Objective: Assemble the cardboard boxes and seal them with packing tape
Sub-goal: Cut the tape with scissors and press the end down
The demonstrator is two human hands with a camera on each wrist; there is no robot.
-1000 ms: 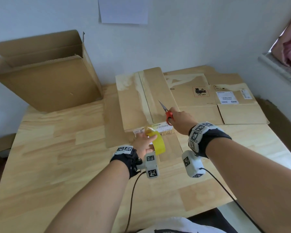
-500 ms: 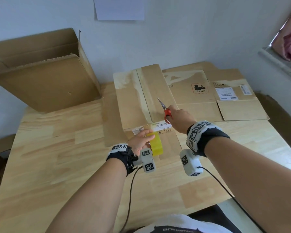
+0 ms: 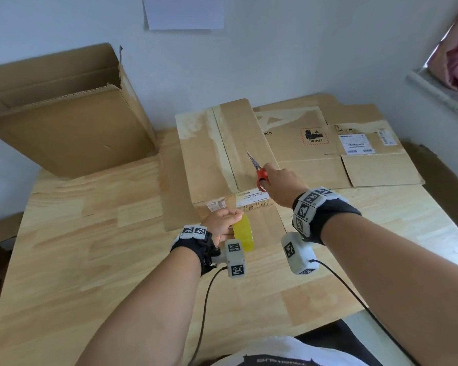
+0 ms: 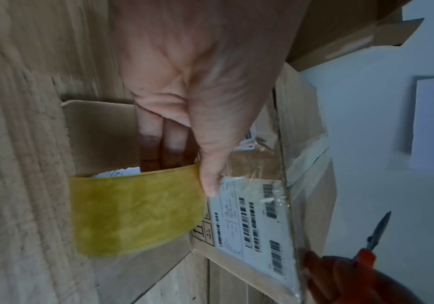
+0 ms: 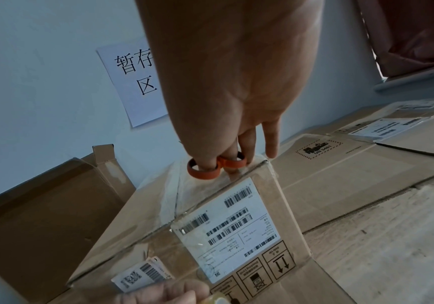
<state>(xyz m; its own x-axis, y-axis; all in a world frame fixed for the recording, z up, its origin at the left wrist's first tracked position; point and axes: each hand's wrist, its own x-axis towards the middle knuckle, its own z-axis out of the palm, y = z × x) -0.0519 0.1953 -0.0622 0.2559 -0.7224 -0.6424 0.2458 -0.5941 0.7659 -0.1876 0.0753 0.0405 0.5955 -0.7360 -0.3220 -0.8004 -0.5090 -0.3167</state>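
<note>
A closed cardboard box (image 3: 217, 154) stands mid-table, with clear tape along its top seam and down its labelled front face (image 5: 226, 230). My left hand (image 3: 224, 223) grips a yellow tape roll (image 3: 244, 233) low against that front face; fingers go through the roll's core (image 4: 158, 148), and the thumb lies on its rim. My right hand (image 3: 283, 186) holds red-handled scissors (image 3: 258, 173) over the box's top near edge, thumb and a finger through the loops (image 5: 217, 165), blades together pointing away.
A large open box (image 3: 69, 112) stands at the back left against the wall. Flattened cartons (image 3: 341, 151) with labels lie at the back right. The wooden table (image 3: 90, 247) shows in front and to the left. Wrist cables trail toward me.
My left hand has drawn the tape roll down from the box's top edge along the front face toward the table. The right hand with the scissors has barely moved.
</note>
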